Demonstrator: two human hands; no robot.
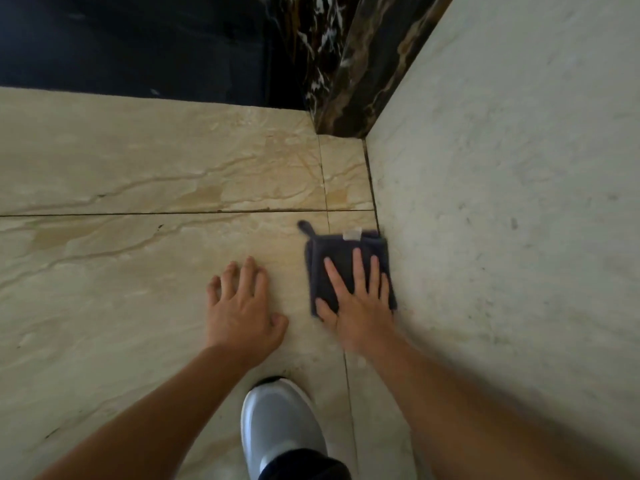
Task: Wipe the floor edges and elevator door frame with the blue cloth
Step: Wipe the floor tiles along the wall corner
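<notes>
The dark blue cloth [341,258], folded square with a small loop and a white tag, lies flat on the beige marble floor [156,168] right against the foot of the pale wall [502,185]. My right hand [356,299] presses flat on the cloth with fingers spread. My left hand [242,306] rests on the bare floor beside it, fingers apart, holding nothing. The dark veined marble door frame [343,81] stands further ahead in the corner, apart from the cloth.
A dark elevator opening [138,43] lies beyond the floor edge at the top. My grey shoe [277,427] stands on the tile just behind my hands. A dark grout seam [372,181] runs along the wall's foot.
</notes>
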